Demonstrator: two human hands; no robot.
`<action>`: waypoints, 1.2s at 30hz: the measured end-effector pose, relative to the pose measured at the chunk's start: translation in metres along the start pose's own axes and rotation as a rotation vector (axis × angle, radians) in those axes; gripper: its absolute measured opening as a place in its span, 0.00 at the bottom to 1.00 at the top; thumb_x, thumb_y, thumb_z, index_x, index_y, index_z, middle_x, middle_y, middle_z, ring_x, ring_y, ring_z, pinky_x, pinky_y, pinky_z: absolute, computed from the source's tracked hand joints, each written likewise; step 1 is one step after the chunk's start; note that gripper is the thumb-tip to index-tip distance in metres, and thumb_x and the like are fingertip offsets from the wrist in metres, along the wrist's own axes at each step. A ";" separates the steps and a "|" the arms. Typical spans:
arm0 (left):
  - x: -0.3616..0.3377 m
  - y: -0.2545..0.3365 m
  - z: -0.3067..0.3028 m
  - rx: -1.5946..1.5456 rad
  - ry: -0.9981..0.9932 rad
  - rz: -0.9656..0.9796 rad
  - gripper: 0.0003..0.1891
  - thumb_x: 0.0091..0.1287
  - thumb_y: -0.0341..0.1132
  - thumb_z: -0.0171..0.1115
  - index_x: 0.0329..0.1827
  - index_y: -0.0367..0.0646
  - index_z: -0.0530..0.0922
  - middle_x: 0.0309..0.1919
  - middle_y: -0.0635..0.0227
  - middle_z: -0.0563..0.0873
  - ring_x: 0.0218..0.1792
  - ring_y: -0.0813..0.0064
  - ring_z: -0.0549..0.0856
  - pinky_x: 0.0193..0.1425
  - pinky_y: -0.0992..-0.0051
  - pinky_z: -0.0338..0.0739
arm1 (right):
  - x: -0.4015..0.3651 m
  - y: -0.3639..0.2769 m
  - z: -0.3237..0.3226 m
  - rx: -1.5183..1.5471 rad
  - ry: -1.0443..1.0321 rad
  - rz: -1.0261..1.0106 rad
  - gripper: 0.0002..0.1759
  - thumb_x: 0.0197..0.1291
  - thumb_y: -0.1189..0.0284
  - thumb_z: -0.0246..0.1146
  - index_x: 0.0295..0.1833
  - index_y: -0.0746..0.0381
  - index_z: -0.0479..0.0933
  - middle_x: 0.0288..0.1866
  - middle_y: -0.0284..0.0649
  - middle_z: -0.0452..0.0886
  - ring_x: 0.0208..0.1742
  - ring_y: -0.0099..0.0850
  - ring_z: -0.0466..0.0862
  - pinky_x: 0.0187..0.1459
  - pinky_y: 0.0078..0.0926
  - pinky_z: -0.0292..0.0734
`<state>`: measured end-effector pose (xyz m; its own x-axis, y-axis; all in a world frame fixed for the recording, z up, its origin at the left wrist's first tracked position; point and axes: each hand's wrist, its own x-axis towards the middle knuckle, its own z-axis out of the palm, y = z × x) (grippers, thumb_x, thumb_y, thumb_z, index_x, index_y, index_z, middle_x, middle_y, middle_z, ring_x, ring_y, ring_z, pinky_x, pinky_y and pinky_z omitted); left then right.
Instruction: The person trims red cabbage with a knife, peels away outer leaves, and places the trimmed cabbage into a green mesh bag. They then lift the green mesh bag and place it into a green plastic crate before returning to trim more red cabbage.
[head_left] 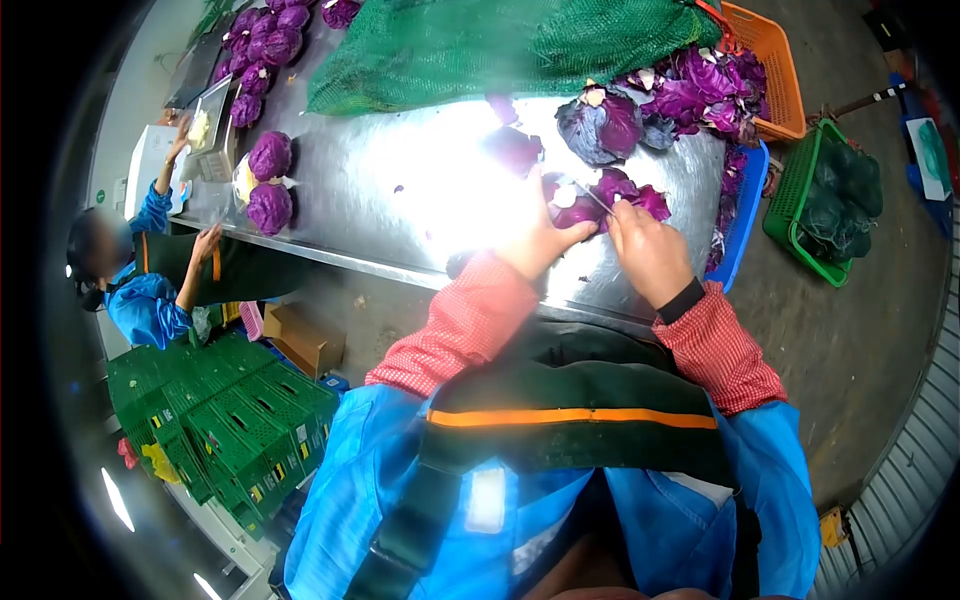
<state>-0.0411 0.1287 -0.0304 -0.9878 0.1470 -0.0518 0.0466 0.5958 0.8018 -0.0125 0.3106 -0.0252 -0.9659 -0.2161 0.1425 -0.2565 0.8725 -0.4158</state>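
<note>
My left hand [541,240] steadies a red cabbage [577,213] on the metal table [370,215], its thumb along the near side. Strong glare washes out the fingers in part. My right hand [652,252] is closed round a knife [594,198], the blade pointing at the pale stem end of the cabbage. Purple leaves [652,204] lie just beyond my right hand. Farther back sits another red cabbage [598,128] with dark outer leaves. One more purple cabbage [513,150] stands half lost in the glare.
A green mesh sack [510,50] lies across the back. At right are an orange crate [778,60], a blue crate [745,225] and a green basket [800,215]. Trimmed cabbages [270,155] line the left, near a co-worker [150,290] and green crates [230,420].
</note>
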 end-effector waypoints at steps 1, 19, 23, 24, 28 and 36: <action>0.002 0.000 0.002 0.021 0.040 0.029 0.49 0.46 0.44 0.80 0.69 0.35 0.62 0.50 0.46 0.78 0.52 0.53 0.80 0.54 0.64 0.79 | -0.001 -0.004 -0.003 -0.060 -0.005 -0.023 0.10 0.68 0.65 0.57 0.36 0.59 0.72 0.24 0.43 0.80 0.22 0.40 0.83 0.21 0.37 0.77; 0.016 -0.011 0.013 0.181 -0.037 0.114 0.40 0.44 0.39 0.82 0.60 0.39 0.71 0.46 0.47 0.73 0.45 0.52 0.79 0.49 0.60 0.79 | 0.060 0.034 -0.007 0.027 -0.268 0.245 0.18 0.70 0.57 0.50 0.50 0.61 0.71 0.32 0.53 0.85 0.33 0.52 0.85 0.34 0.51 0.79; 0.014 -0.018 -0.001 0.123 -0.016 0.244 0.38 0.44 0.36 0.82 0.59 0.41 0.71 0.46 0.52 0.76 0.45 0.57 0.79 0.50 0.62 0.78 | 0.059 0.006 0.012 0.146 -0.024 0.172 0.20 0.63 0.56 0.61 0.52 0.59 0.72 0.33 0.51 0.84 0.32 0.52 0.85 0.33 0.47 0.79; 0.012 -0.023 -0.002 0.157 -0.044 0.254 0.38 0.44 0.36 0.81 0.59 0.41 0.71 0.47 0.52 0.76 0.47 0.57 0.79 0.52 0.62 0.78 | 0.063 0.010 0.023 0.099 0.001 0.166 0.17 0.62 0.57 0.61 0.46 0.60 0.72 0.33 0.48 0.85 0.30 0.50 0.85 0.32 0.46 0.79; -0.004 -0.019 -0.014 -0.284 -0.142 0.027 0.45 0.45 0.36 0.80 0.67 0.39 0.66 0.57 0.50 0.76 0.59 0.56 0.77 0.63 0.62 0.73 | 0.063 0.043 0.047 0.094 0.021 0.211 0.12 0.61 0.63 0.61 0.40 0.60 0.72 0.29 0.50 0.83 0.30 0.52 0.84 0.33 0.49 0.78; -0.011 -0.040 -0.018 -0.253 -0.103 -0.136 0.48 0.52 0.35 0.74 0.75 0.36 0.57 0.64 0.51 0.74 0.65 0.61 0.73 0.70 0.64 0.68 | 0.036 0.026 0.029 0.108 0.052 0.414 0.12 0.61 0.63 0.61 0.42 0.61 0.73 0.28 0.54 0.83 0.31 0.55 0.83 0.33 0.51 0.77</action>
<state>-0.0349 0.0890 -0.0510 -0.9614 0.1663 -0.2190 -0.1368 0.4017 0.9055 -0.0552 0.3131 -0.0566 -0.9859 0.1671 -0.0120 0.1472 0.8296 -0.5387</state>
